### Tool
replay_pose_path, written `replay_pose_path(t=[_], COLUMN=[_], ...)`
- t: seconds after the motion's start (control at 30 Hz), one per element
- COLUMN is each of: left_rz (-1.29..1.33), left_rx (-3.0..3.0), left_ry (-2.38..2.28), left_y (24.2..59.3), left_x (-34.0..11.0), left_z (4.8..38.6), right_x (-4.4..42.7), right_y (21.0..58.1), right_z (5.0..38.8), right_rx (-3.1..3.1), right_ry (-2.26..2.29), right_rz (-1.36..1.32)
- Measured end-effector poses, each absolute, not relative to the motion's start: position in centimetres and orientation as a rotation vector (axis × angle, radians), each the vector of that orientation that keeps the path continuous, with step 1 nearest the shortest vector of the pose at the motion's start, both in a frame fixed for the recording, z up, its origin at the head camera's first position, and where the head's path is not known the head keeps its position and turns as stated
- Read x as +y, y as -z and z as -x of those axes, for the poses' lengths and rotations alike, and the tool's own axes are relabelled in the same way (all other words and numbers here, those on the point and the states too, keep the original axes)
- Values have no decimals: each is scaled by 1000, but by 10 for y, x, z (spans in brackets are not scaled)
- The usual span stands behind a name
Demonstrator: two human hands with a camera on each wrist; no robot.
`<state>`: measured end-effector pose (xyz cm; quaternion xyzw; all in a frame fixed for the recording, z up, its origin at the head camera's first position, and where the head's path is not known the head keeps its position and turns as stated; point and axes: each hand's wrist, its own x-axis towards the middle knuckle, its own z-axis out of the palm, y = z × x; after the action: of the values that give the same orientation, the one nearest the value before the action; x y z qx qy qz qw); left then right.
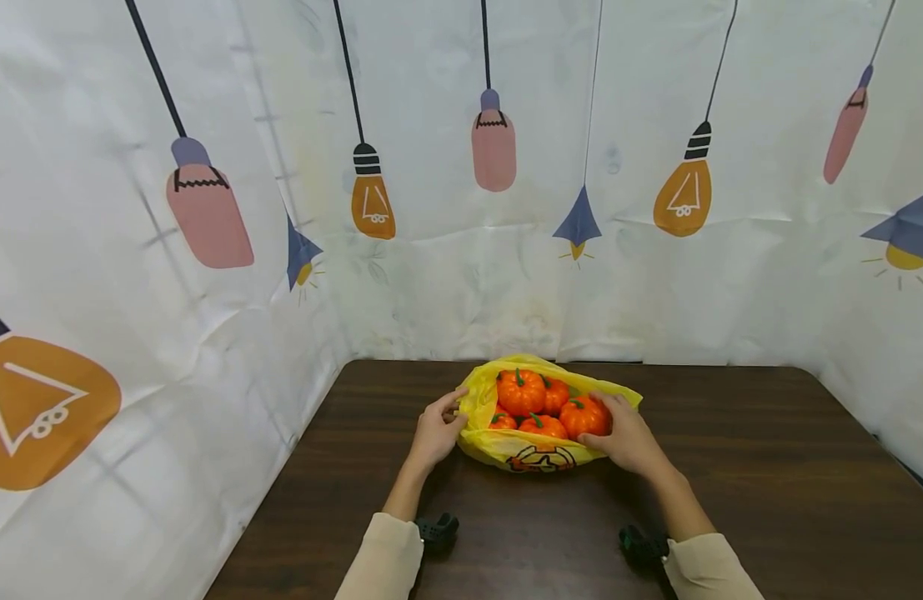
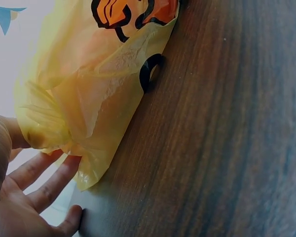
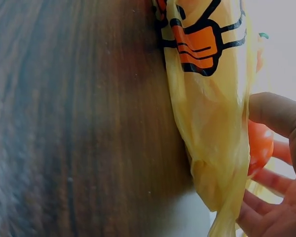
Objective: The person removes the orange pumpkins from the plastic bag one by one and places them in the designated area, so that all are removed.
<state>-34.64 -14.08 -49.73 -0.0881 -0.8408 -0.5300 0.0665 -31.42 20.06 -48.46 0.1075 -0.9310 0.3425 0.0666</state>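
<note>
A yellow plastic bag (image 1: 491, 447) with a dark printed design lies on the table, its mouth spread wide. Several small orange pumpkins (image 1: 521, 393) with green stems sit inside. At the bag's left end my left hand (image 1: 437, 430) pinches the thin plastic between thumb and fingers; the left wrist view shows the crumpled end of the bag (image 2: 96, 118) there. My right hand (image 1: 632, 435) reaches over the right rim, thumb and fingers around the rightmost pumpkin (image 1: 584, 417). In the right wrist view that pumpkin (image 3: 259, 146) shows partly behind the plastic.
The dark wood-grain table (image 1: 754, 467) extends to both sides and in front of the bag. A white curtain (image 1: 446, 275) printed with hanging lamps stands behind the table and along its sides. Dark bands with devices (image 1: 438, 533) circle both wrists.
</note>
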Motion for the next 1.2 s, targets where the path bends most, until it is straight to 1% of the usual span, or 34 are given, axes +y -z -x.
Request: replay_pose_path(t=[0.47, 0.7, 0.9, 1.2], left_rz=[261, 252, 223, 216], left_rx=[-2546, -2538, -2535, -2536], left_ry=[1585, 1585, 1581, 1597], left_y=[500, 500, 501, 502], left_x=[-140, -142, -141, -139], left_z=[350, 350, 349, 349], right_x=[207, 218, 231, 255], right_y=[458, 454, 443, 432], right_z=[303, 299, 292, 285], right_rx=[-2704, -2581, -2519, -2499], right_ry=[-1084, -1167, -1277, -1248], right_rz=[-357, -401, -367, -285])
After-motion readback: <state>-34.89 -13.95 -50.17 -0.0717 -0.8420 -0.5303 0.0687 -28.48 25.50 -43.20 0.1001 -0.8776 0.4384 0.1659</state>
